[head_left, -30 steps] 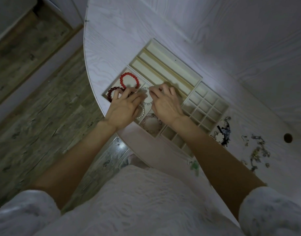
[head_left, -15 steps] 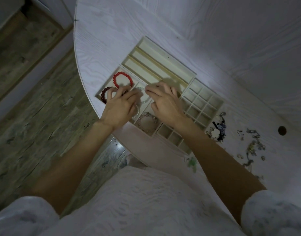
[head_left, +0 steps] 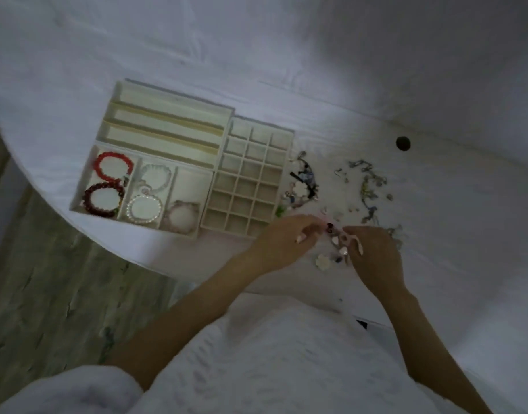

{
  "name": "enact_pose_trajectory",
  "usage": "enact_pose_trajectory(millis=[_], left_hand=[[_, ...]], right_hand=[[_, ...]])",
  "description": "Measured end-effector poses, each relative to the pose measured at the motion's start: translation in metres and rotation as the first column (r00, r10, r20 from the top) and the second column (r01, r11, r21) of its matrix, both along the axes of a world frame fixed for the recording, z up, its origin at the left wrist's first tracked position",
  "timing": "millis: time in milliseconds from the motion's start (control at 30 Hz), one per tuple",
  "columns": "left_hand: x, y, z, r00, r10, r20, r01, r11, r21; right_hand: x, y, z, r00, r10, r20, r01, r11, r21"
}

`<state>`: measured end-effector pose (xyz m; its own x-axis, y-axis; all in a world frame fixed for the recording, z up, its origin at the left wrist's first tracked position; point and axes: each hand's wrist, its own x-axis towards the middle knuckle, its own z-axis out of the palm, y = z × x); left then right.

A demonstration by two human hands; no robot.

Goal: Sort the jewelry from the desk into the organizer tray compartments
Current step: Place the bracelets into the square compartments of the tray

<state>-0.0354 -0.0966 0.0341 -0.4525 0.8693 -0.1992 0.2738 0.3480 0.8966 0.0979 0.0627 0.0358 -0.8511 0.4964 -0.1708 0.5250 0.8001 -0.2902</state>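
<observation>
Both hands (head_left: pixel 283 240) (head_left: pixel 373 252) pinch charm bracelet (head_left: pixel 335 237) beside organizer tray (head_left: pixel 215 171), near desk (head_left: pixel 197 55) edge.

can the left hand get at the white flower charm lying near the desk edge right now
Probably yes. The white flower charm lies bare on the desk, just below the left hand, with nothing between them, though that hand seems busy pinching a small dark bead.

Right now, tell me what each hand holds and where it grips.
Cannot be told for sure: both the left hand and right hand have fingertips in the loose jewelry; blur hides any grip.
</observation>
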Motion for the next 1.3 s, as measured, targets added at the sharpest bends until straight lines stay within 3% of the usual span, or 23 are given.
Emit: enact_pose_trajectory(millis=[133,233,400,633,900,1067,1167,1300], left_hand=[[0.023,0.051,-0.02,0.962,-0.138,-0.236,0.112,0.987,-0.118],[0.038,0.077,-0.041,0.881,-0.22,-0.418,0.147,0.969,-0.199],[0.061,0.115,-0.051,0.841,-0.217,-0.496,0.066,0.951,-0.303],[0.08,0.151,-0.056,0.784,-0.105,-0.612,-0.154,0.922,-0.355],[0.081,0.154,-0.05,0.858,-0.094,-0.506,-0.124,0.916,-0.381],[0.074,0.143,-0.025,0.989,0.007,-0.151,-0.051,0.956,-0.289],[0.075,0.134,-0.004,0.999,0.028,-0.036,-0.033,0.986,-0.162],[0.073,0.114,0.015,0.973,0.231,-0.014,-0.231,0.973,0.01]], right_hand=[[0.045,0.032,-0.021,0.979,-0.156,0.133,0.151,0.987,0.048],[0.064,0.052,-0.032,0.951,-0.256,0.172,0.27,0.961,-0.061],[0.068,0.071,-0.044,0.994,-0.108,0.023,0.11,0.987,-0.12],[0.068,0.1,-0.052,0.994,-0.065,-0.084,0.055,0.992,-0.116],[0.065,0.108,-0.059,0.994,-0.067,-0.087,0.068,0.998,0.003],[0.069,0.115,-0.057,0.983,-0.092,-0.158,0.091,0.996,-0.012],[0.059,0.11,-0.046,0.948,-0.046,-0.314,-0.02,0.979,-0.204],[0.035,0.095,-0.025,0.9,-0.226,-0.373,-0.06,0.784,-0.618]])
